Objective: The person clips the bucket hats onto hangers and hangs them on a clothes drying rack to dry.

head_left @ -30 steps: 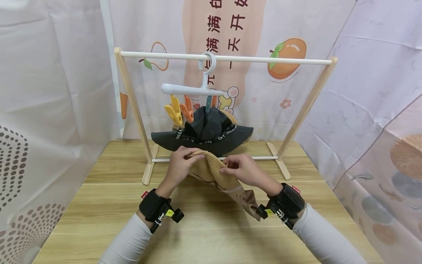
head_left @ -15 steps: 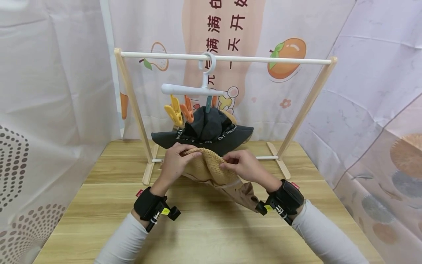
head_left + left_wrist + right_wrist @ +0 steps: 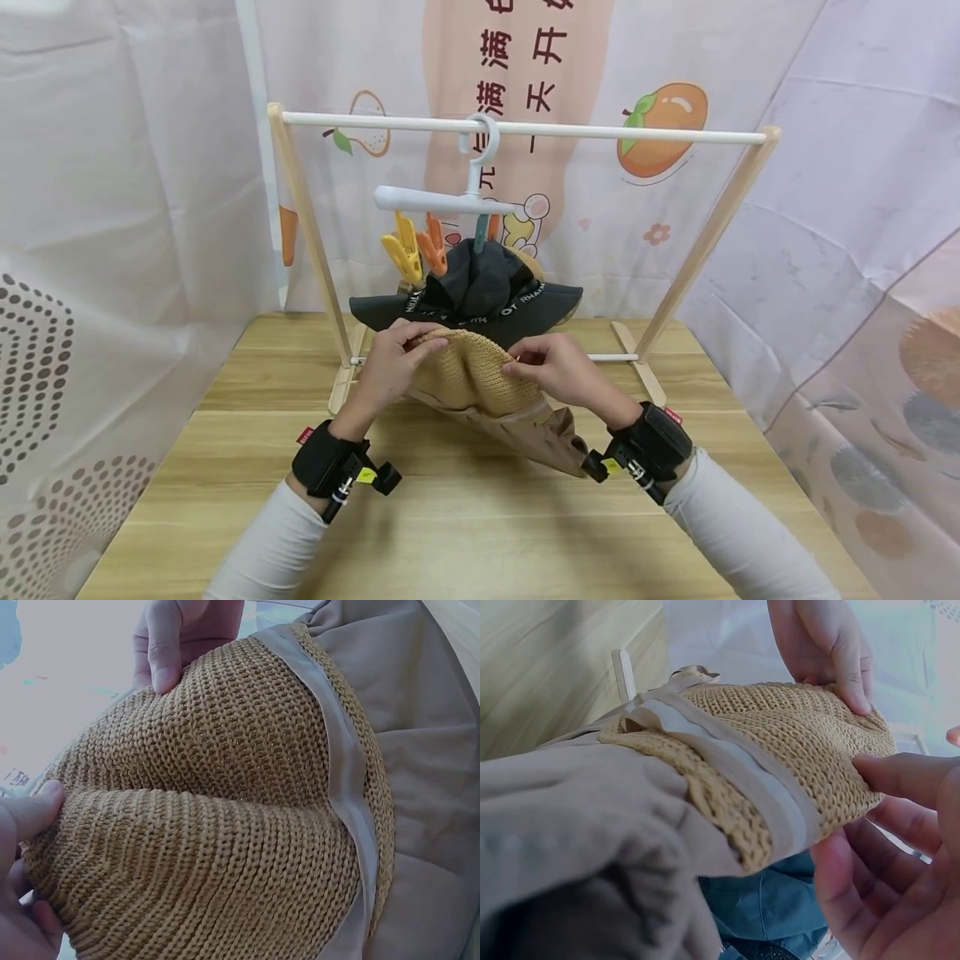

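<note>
A tan knitted sun hat (image 3: pixel 491 387) with a brown cloth brim (image 3: pixel 517 437) is held crown up above the table. My left hand (image 3: pixel 392 364) pinches the crown's left edge between thumb and fingers. On the other side, my right hand (image 3: pixel 562 367) pinches the crown's right edge. A crease runs down the knit between the hands, plain in the left wrist view, where a pale band (image 3: pixel 349 769) lines the crown's base. From the right wrist view, the right thumb (image 3: pixel 900 776) presses on the knit with fingers underneath. Close behind hangs a black bucket hat (image 3: pixel 476 287).
A white hanger (image 3: pixel 442 201) hooks over the rack's top bar (image 3: pixel 600 131). Yellow (image 3: pixel 405 250), orange (image 3: pixel 432 246) and teal clips (image 3: pixel 481 233) hang below it at the black hat. The rack's wooden feet (image 3: pixel 637 362) stand on the table (image 3: pixel 480 550); printed curtains surround it.
My left hand has moved left and slightly up, away from the right hand. The knitted crown is spread wider, and its crease now faces the head camera. The view has shifted slightly.
</note>
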Tool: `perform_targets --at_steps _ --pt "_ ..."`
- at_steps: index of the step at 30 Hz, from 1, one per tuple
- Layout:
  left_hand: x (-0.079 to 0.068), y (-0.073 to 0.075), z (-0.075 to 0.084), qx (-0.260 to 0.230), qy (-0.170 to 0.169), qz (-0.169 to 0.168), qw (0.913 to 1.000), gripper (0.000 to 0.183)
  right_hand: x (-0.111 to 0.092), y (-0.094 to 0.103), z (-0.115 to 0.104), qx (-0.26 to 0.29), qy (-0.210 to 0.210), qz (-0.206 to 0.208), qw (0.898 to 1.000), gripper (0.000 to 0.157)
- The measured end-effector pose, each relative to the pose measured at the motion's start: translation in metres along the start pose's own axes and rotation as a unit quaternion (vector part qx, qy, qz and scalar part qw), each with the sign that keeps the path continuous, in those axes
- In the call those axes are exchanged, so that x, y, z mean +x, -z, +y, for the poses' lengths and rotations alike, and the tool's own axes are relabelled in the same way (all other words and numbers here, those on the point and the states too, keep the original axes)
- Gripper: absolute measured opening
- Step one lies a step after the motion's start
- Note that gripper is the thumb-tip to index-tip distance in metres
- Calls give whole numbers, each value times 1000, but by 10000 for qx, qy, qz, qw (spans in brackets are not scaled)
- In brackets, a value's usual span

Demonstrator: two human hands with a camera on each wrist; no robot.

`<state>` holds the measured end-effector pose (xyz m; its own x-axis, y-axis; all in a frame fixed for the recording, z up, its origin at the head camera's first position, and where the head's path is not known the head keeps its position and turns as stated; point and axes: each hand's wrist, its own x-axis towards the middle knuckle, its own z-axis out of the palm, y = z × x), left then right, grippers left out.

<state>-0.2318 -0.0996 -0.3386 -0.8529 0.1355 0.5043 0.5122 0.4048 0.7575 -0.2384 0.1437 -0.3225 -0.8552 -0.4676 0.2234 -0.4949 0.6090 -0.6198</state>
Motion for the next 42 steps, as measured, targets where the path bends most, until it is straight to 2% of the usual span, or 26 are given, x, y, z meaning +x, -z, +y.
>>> perform_targets --at_steps 3,10,14,21,23,32,42 --pt "-1 3 12 45 -15 120 9999 19 2 -1 -1 54 55 -16 10000 9" --pt "1 8 19 42 -119 327 9994 18 6 -2 -5 -19 242 23 9997 11" --pt "3 9 15 -15 -191 387 9991 18 9 -3 -9 -28 331 -41 9994 15" --pt "12 4 -12 -135 -367 434 9983 18 15 0 -13 93 276 12 9996 18" --pt "14 4 -14 -177 -416 485 9978 18 17 2 -15 108 297 28 9995 18" --pt "19 10 -15 -85 -711 714 9949 18 25 8 -27 31 373 22 9993 14" --pt "25 17 -8 -153 -609 796 9948 18 34 12 -38 -146 491 110 9986 16"
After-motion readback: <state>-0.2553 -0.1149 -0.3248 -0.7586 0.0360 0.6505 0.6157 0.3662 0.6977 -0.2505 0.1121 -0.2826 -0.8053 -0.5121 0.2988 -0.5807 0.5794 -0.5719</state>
